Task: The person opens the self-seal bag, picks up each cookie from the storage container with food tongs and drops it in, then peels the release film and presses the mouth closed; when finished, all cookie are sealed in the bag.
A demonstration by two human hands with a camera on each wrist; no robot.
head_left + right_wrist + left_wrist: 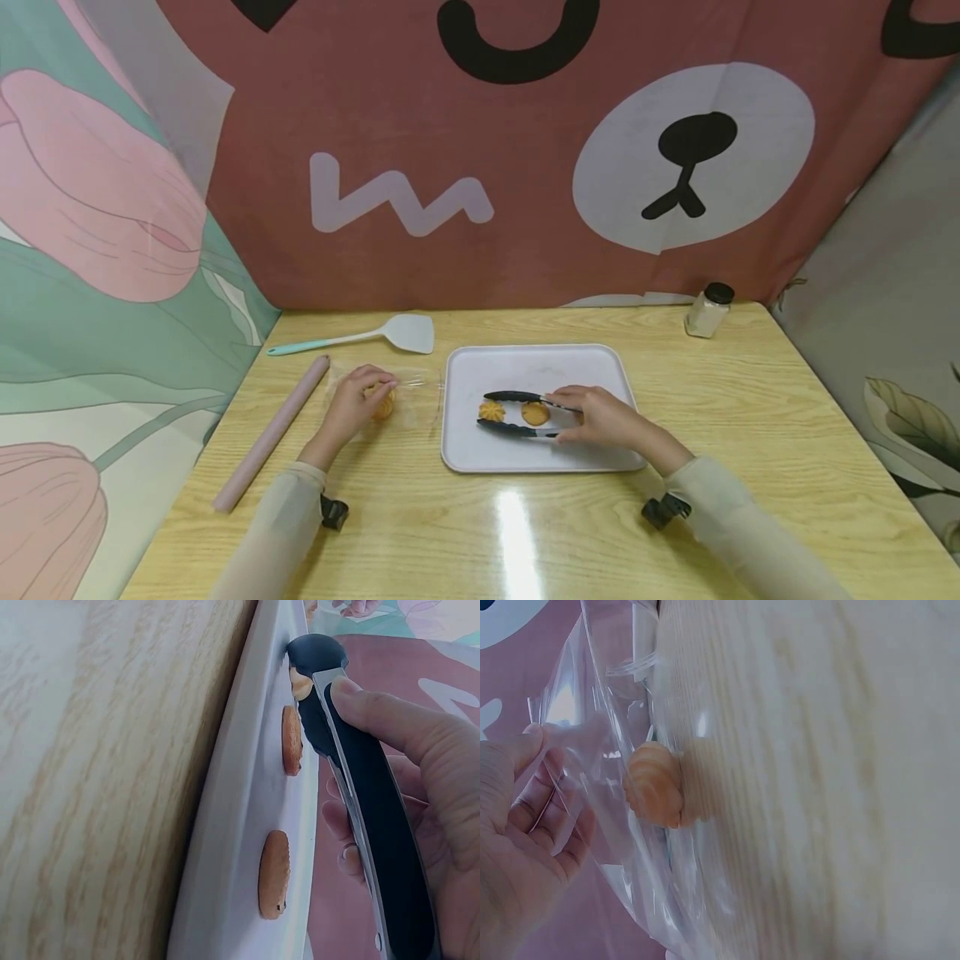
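My left hand pinches the film of a clear plastic bag between thumb and fingers, lifting one side of it. Inside the bag lies a ridged golden cookie, near the tabletop. With my right hand I grip black-and-silver tongs above the white tray. Their black tips stand on either side of a star-shaped cookie. A round cookie lies closer to my hand, between the tong arms in the head view. Another flat cookie shows on the tray in the right wrist view.
A pale turner with a mint handle lies behind the bag. Left of the bag is a mauve rolling pin. At the back right stands a small jar with a black lid. A printed cloth hangs behind the table.
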